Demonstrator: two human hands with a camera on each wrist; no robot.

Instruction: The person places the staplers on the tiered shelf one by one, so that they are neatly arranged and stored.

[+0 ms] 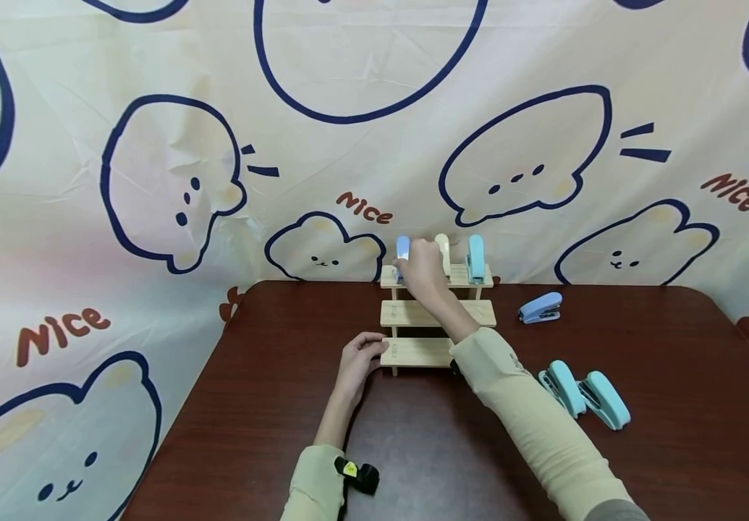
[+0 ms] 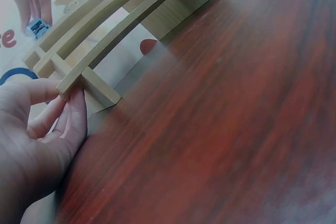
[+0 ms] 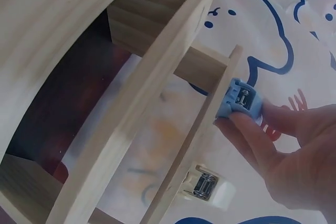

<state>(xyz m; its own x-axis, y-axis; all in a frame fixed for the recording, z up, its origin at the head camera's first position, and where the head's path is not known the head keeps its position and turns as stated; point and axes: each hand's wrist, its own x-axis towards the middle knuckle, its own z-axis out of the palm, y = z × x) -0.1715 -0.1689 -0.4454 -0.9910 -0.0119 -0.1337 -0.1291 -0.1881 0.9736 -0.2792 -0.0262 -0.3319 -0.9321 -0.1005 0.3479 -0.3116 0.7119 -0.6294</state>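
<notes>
- At far edge of table (image 1: 674, 405), near its middle: three-tier stepped rack (image 1: 437, 313) of pale unfinished wood, flat slats on square posts, grain visible in wrist views.
- On top tier, left end: periwinkle-blue stapler (image 1: 403, 250), smooth plastic shell, rounded nose up, metal staple channel showing at its base in right wrist view (image 3: 240, 99). Standing upright at slat's edge.
- Right hand (image 1: 422, 269): thumb and fingertips (image 3: 247, 129) pinched round that stapler's lower end.
- Left hand (image 1: 360, 358): fingers curled, fingertips (image 2: 77, 109) pressed against left end of bottom slat; thumb on top.
- Same top tier, rightward: cream stapler (image 1: 442, 250), then teal stapler (image 1: 475, 258), both upright, narrow gaps between.
- Middle and bottom tiers: bare slats.
- Right of rack, well apart: blue stapler (image 1: 540, 307) lying flat; nearer front edge, two teal staplers (image 1: 585, 396) side by side, touching.
- Table surface: dark reddish-brown, glossy, rounded corners; open room left of rack and along front edge.
- Behind far edge: creased cloth backdrop (image 1: 172, 181), cartoon outlines.
</notes>
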